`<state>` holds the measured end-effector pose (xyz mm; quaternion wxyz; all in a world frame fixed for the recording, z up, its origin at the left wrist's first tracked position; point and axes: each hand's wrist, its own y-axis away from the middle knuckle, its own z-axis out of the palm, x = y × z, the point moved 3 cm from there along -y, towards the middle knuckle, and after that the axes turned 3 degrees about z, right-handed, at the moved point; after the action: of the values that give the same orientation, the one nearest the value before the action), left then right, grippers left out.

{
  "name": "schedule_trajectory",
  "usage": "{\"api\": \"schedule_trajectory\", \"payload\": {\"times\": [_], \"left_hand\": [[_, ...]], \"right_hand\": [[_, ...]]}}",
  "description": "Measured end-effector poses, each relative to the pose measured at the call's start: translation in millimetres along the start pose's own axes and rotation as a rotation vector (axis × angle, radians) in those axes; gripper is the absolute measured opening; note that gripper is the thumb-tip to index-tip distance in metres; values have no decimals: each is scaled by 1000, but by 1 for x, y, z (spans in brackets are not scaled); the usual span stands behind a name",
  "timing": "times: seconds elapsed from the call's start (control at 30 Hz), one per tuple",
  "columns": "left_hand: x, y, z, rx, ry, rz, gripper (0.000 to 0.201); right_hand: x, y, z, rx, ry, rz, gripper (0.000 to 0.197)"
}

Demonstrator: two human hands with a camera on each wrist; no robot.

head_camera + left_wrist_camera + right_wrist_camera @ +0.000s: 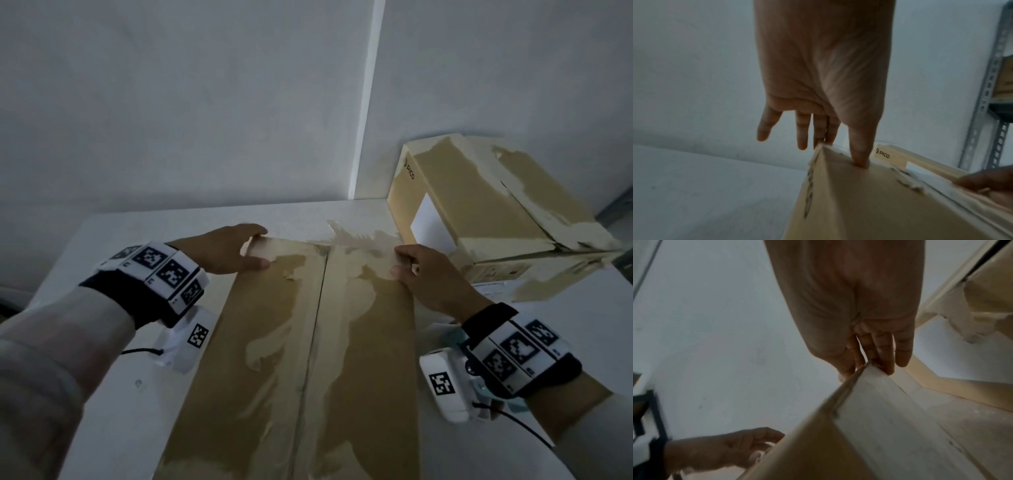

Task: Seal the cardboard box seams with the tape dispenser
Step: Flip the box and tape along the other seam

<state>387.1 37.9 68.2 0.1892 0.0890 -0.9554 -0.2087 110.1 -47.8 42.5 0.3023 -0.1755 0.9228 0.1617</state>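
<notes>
A worn cardboard box (274, 342) with torn paper patches lies on the white table in front of me. Its two top flaps meet at a centre seam (318, 325). My left hand (239, 253) grips the far left corner, thumb on top and fingers over the far edge (838, 146). At the far right corner my right hand (424, 274) grips the same way, thumb and fingers straddling the corner (867, 366). Both wrist views show the box top (859, 203) (869, 426) from close up. No tape dispenser is in any view.
A second, battered cardboard box (479, 205) marked PICO stands at the back right, close to my right hand. The white table (113, 377) meets grey walls behind. A perforated metal rack (986, 91) stands off to the right.
</notes>
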Motion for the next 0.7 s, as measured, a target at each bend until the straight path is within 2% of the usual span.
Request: {"api": "schedule_trajectory", "payload": {"times": [0.17,0.27,0.37,0.47,0.53,0.6,0.7], "left_hand": [[-7,-1,4,6,201,62,62],[-11,6,12,-4,161,61,64],[-13,27,26,-84,49,46,76],[-11,65,49,-213,-11,60,111],[-8,85,63,-275,-19,66,109],[-6,91,67,-268,-20,52,105],[-10,84,61,-230,-107,-11,114]], "right_hand": [[-2,-2,5,39,-36,-22,35],[-1,7,12,56,-62,-25,39],[-1,35,21,-108,-40,-62,54],[0,76,30,-327,2,-44,73],[0,90,37,-381,31,-27,77],[-4,88,42,-352,-3,-25,76],[-10,67,47,-274,-44,-55,72]]}}
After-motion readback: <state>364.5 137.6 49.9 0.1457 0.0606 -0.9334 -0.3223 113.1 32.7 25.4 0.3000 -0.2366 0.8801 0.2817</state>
